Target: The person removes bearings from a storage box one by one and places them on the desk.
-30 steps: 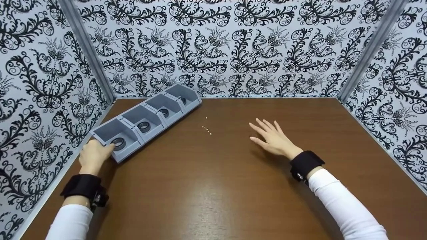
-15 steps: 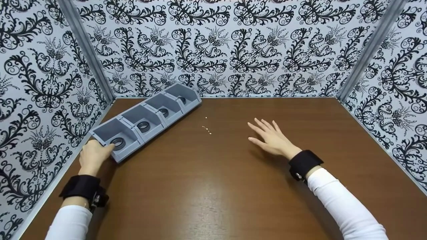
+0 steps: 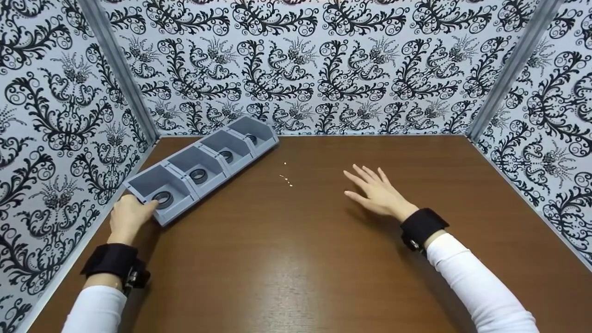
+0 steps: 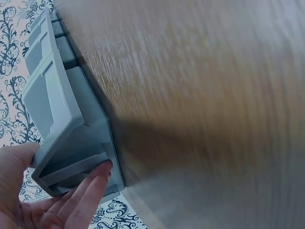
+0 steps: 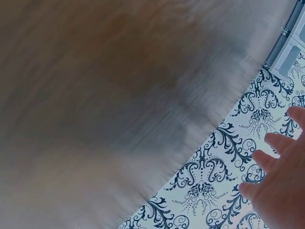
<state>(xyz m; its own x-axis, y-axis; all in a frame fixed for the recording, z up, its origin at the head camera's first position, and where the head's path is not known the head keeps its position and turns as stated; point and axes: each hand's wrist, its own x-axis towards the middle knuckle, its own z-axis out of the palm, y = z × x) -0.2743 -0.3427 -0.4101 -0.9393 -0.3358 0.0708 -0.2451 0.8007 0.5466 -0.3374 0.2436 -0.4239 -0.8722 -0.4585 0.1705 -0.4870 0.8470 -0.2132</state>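
A row of joined grey storage bins (image 3: 210, 185) stands at an angle on the left of the table. Dark rings that look like bearings lie inside, one per bin; the nearest ring (image 3: 163, 199) is close to my left thumb. My left hand (image 3: 130, 215) grips the near end wall of the row. In the left wrist view its thumb is over the rim and its fingers (image 4: 93, 191) lie along the outer side of the bin (image 4: 78, 157). My right hand (image 3: 380, 194) hovers over the table with spread fingers, holding nothing.
The brown table (image 3: 286, 259) is bounded by patterned walls (image 3: 296, 69) at the back and sides. Grey posts (image 3: 499, 69) mark the corners. Small bright specks (image 3: 286, 179) show on the tabletop between the bins and my right hand.
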